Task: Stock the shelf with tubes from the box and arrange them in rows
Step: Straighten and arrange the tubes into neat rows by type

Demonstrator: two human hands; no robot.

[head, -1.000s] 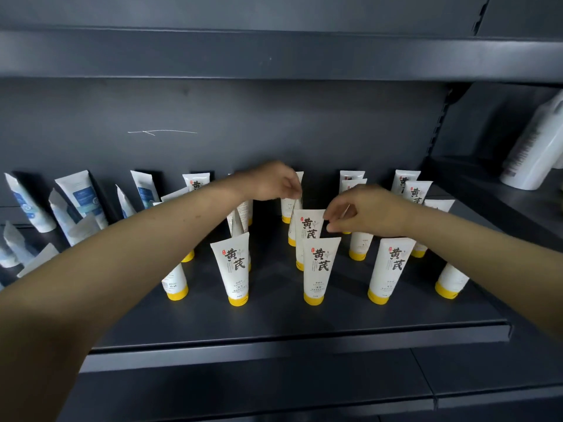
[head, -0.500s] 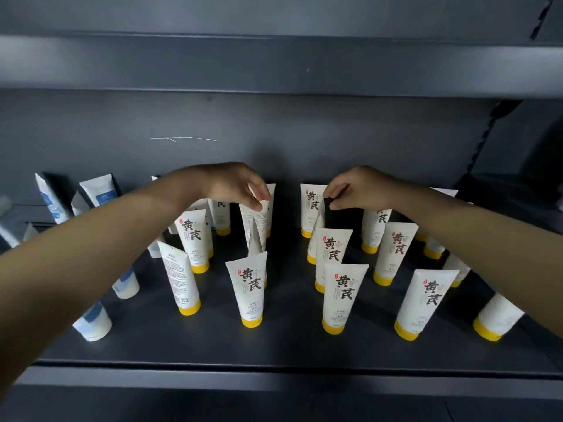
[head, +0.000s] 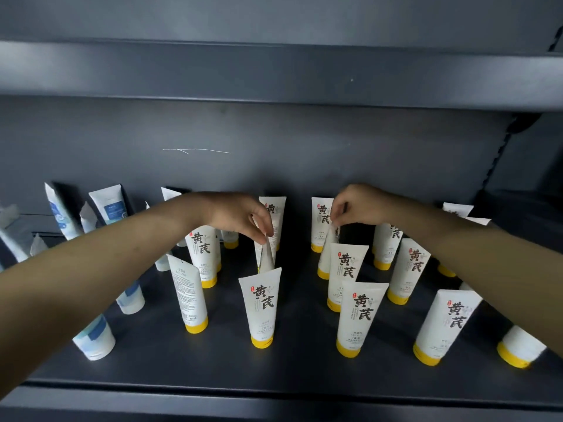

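Tube in my left hand [head: 240, 216]: my thumb and fingertips are pinched on the flat top edge of a yellow-capped tube [head: 266, 257] turned edge-on, standing cap down just behind the front tube [head: 262, 306] of that row.
Tube in my right hand [head: 361, 205]: the fingers are closed on the crimped top of another edge-on tube [head: 328, 254], just in front of an upright tube [head: 321, 222] at the back.
Rows around my hands: white tubes with black characters stand cap down in loose files on the dark shelf [head: 289, 370] — some between my hands, more beyond my right arm.
Beyond my left arm: blue-and-white tubes [head: 108, 205] lean at the back wall; one tube [head: 187, 293] shows its back print.
Box: not in view.
Doing it well, I judge: twist each pinched tube so its label faces forward, keep the cap flat on the shelf, line it behind the front tube — then let go gently, without nudging neighbours.
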